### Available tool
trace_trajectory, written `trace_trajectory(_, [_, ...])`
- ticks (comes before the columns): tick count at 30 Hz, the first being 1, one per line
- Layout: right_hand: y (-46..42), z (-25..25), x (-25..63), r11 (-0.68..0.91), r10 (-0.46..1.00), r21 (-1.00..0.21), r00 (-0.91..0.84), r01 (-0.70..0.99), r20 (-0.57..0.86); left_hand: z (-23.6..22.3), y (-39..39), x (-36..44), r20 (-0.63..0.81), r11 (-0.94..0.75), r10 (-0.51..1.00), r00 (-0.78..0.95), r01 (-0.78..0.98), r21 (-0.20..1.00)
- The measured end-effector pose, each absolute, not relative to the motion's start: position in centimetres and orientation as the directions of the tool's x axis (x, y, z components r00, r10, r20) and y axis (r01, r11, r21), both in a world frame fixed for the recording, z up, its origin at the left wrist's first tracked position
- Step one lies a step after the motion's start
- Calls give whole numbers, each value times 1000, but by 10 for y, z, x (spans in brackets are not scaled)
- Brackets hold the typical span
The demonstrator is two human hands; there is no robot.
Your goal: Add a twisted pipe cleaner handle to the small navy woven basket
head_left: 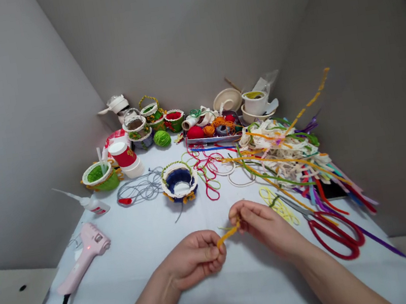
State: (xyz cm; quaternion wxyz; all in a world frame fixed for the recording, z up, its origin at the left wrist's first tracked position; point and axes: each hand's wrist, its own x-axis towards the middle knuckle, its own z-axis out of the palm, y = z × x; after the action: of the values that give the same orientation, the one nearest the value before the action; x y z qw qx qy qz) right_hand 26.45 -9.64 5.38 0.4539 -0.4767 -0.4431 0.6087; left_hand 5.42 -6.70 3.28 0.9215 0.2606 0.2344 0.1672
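Between my two hands runs a short orange-yellow pipe cleaner [228, 236]. My left hand [199, 259] pinches its lower end between thumb and fingers. My right hand [258, 223] grips the upper end, where it looks bent or looped; the fingers partly hide that part. A thin greenish strand sticks out beside it. Just beyond the hands stands a small dark-blue basket [179, 182] with a white rim, a green twisted edging and orange flowers. To the right of my right hand lie a bundle of yellow yarn [279, 205] and red-handled scissors [335, 234].
On the left are a pink glue gun [84, 258] with its cord, a glue bottle [95, 205] and a green basket [101, 177]. A tray of yarn balls [214, 139] sits at the back. Many pipe cleaners [284, 154] are heaped on the right. Grey walls enclose the table.
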Motion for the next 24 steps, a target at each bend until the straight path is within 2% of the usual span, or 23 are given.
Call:
trace_trajectory(2, [-97,50,264,-228,967,-944,-171,-239,-190,31,-67,57,-308,822,440,844,-240,517])
trace_trajectory(5, [-98,46,261,-269,952,-921,-222,-282,-210,30,-68,60,-288,832,461,839,-295,469])
trace_trajectory(7, [-98,45,257,-258,959,-913,-197,-316,-203,30,-70,62,-295,834,469,832,-308,459])
trace_trajectory(12, [-99,42,249,-148,987,-943,-105,-299,-122,29,-75,68,-319,818,456,831,-250,518])
trace_trajectory(16, [-101,39,245,-94,995,-948,-64,-303,-78,32,-77,73,-338,777,505,794,-248,579])
trace_trajectory(24, [-104,45,238,-168,982,-834,-16,-525,-188,40,-76,77,-342,766,524,780,-256,590])
